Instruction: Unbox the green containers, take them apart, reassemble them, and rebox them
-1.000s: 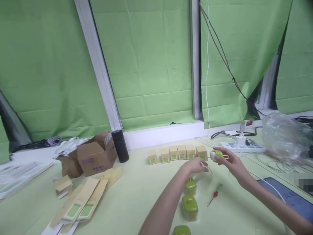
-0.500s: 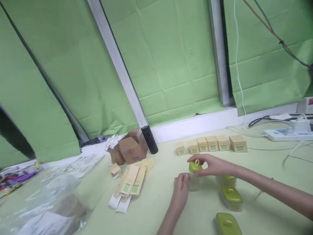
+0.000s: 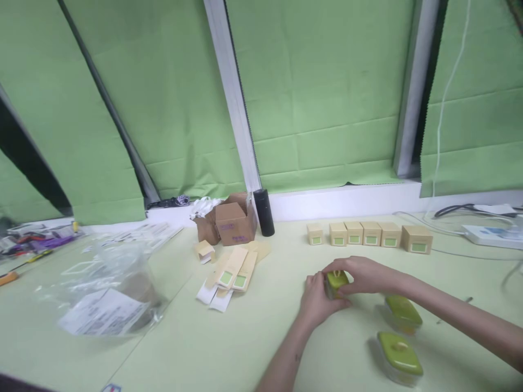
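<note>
A small container with a green lid (image 3: pixel 336 282) stands on the pale green table between my hands. My left hand (image 3: pixel 321 300) wraps round its near left side. From above and the right, my right hand (image 3: pixel 359 275) grips the lid, its thumb and fingers on opposite edges and a loop handle showing between them. Two more clear containers with green lids, one (image 3: pixel 403 312) just below my right forearm and another (image 3: pixel 400 354) nearer the front, stand to the right.
Behind my hands is a row of small tan boxes (image 3: pixel 371 234). Flat tan packages (image 3: pixel 233 268), a cardboard box (image 3: pixel 236 222) and a black cylinder (image 3: pixel 264 212) are left of them. A plastic bag (image 3: pixel 118 294) lies far left, a power strip (image 3: pixel 494 235) far right.
The view has shifted. The lid, held above the clear container before, is now down on it. My left hand has closed further round the container.
</note>
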Demonstrator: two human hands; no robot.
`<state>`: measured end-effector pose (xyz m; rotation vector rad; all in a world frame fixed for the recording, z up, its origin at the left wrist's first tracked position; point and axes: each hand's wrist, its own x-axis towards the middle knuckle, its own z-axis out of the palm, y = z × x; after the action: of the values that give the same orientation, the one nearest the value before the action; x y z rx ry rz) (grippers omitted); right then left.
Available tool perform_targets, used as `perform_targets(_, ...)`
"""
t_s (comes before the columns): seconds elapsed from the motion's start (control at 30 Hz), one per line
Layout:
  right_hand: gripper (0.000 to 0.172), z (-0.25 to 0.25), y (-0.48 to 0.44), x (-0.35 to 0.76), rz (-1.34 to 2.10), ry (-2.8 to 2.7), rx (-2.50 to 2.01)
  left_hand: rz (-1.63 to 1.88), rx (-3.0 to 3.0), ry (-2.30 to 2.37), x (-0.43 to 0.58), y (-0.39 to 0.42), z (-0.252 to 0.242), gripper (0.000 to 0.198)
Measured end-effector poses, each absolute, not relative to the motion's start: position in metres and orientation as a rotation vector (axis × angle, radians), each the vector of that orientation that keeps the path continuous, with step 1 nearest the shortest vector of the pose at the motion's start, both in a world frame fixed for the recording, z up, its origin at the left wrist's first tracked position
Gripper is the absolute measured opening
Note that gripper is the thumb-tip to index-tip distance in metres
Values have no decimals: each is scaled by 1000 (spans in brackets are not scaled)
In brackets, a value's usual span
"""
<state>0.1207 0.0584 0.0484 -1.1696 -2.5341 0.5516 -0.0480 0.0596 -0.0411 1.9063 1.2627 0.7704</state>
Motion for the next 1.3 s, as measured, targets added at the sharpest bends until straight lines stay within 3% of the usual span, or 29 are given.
perform_targets(0.6,38,31,63,122,610,-2539,-1238,718,2008,1330,-47,61,-38,62)
perform_targets(0.73,41,23,67,124,592,-2554,-1264,734,2011,1388,-42,60,-42,76)
perform_targets(0.87,53,13,66,123,512,-2541,-1319,714,2051,1526,-50,46,-31,109)
perform_targets(0.97,60,2,62,120,427,-2527,-1326,603,2337,1433,-80,35,-2,104)
perform_targets(1.1,61,-5,59,120,385,-2524,-1295,385,2271,2057,-153,53,45,82)
perform_targets(1.3,46,14,42,137,417,-2312,-1233,114,1955,2472,-249,97,57,107)
